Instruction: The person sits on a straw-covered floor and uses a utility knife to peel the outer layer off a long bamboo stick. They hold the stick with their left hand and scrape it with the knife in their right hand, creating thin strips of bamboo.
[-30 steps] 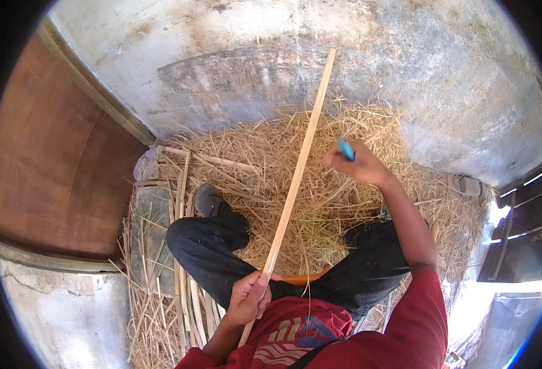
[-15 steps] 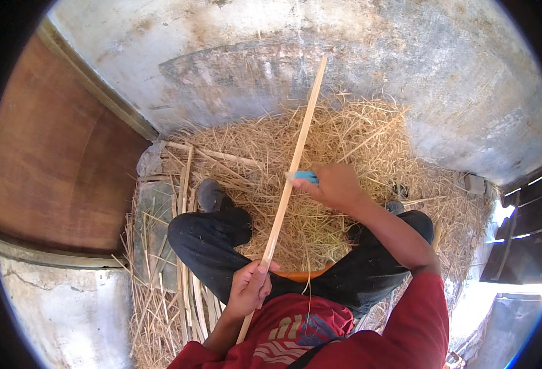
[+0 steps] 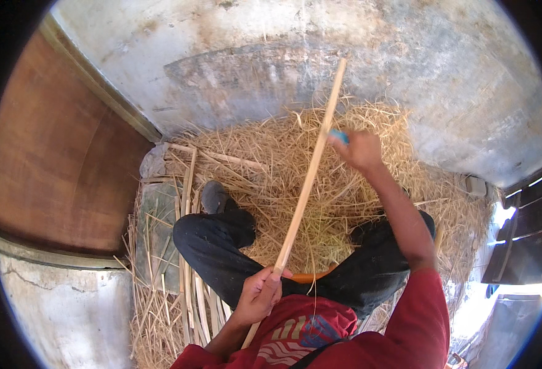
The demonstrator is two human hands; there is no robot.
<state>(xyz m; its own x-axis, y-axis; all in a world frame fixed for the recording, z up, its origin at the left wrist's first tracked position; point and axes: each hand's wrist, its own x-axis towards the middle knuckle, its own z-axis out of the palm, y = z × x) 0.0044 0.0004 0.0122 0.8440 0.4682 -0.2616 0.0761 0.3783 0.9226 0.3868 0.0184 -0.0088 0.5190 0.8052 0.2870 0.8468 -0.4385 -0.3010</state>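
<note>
A long pale bamboo strip [image 3: 308, 181] slants from my lap up toward the wall. Around its lower part my left hand [image 3: 261, 293] is closed, near my left thigh, with the strip's bottom end running on past the wrist. In my right hand [image 3: 362, 149] is a small blue tool [image 3: 339, 136], held against the strip's upper part. Most of the tool is hidden in the fingers and its working end is blurred, so its exact kind does not show.
Pale shavings [image 3: 271, 141] lie heaped between my bent legs and the stained wall [image 3: 283, 67]. More long strips [image 3: 189, 277] lie beside my left leg. A brown panel [image 3: 61, 147] stands at the left. Something orange [image 3: 308, 277] shows between my thighs.
My right hand has slid the blue tool farther up the strip, away from me. The strip's far end has tilted slightly right, and my left hand has shifted a little right and down.
</note>
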